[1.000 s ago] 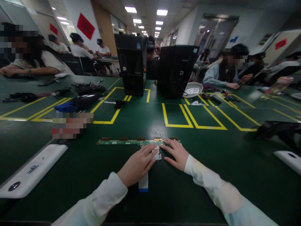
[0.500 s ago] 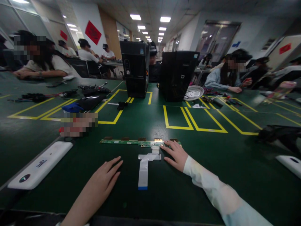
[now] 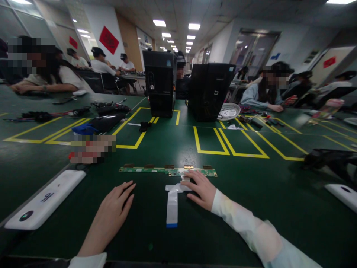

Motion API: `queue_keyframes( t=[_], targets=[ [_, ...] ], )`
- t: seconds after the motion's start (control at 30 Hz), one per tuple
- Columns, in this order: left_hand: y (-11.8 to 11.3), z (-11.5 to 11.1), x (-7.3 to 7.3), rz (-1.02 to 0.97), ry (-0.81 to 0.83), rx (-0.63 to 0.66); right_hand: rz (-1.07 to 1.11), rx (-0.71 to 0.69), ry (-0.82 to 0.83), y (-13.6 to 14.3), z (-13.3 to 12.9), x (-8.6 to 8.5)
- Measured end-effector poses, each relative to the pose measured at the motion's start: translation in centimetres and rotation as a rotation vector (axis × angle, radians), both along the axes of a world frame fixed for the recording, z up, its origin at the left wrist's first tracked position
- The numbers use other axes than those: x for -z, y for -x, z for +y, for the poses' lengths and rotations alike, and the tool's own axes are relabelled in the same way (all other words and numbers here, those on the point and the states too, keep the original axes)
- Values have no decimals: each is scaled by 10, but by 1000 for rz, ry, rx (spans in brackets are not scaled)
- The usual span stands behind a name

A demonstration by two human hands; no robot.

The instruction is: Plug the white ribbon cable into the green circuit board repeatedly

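Observation:
A long narrow green circuit board (image 3: 156,170) lies across the green table in front of me. A white flat ribbon cable (image 3: 172,203) with a blue tip runs from the board's middle toward me. My right hand (image 3: 200,189) rests fingers spread on the cable's top end, just below the board. Flat on the table to the left lies my left hand (image 3: 114,208), palm down, fingers apart, holding nothing and apart from the cable.
A white oblong device (image 3: 44,204) lies at the left, another white piece (image 3: 343,194) at the right. Two black computer towers (image 3: 160,83) (image 3: 209,91) stand behind yellow floor-tape boxes (image 3: 212,143). A white basket (image 3: 229,110), tools and several seated people surround the table.
My left hand left the cable and board and drew back left toward me, now flat on the table. My right hand shifted slightly left onto the cable's top end.

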State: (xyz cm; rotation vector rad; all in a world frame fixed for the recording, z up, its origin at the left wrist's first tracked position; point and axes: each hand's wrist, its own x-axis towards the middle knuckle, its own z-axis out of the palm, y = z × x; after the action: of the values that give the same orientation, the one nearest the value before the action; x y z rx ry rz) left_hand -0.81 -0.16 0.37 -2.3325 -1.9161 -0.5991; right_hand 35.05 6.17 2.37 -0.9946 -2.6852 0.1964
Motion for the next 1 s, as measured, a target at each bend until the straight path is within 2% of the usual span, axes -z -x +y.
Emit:
queue_keyframes(
  t=[0.4, 0.53, 0.7, 1.0],
  targets=[
    [-1, 0, -1, -40, -12, -11, -66, 60, 22, 1, 2, 3],
    [0, 0, -1, -33, 3, -8, -66, 59, -1, -10, -5, 2],
    [1, -1, 2, -12, 27, -6, -38, 108, -96, -54, -27, 9],
    [2, 1, 2, -18, -3, 9, -2, 473, -227, -162, -97, 43]
  ],
)
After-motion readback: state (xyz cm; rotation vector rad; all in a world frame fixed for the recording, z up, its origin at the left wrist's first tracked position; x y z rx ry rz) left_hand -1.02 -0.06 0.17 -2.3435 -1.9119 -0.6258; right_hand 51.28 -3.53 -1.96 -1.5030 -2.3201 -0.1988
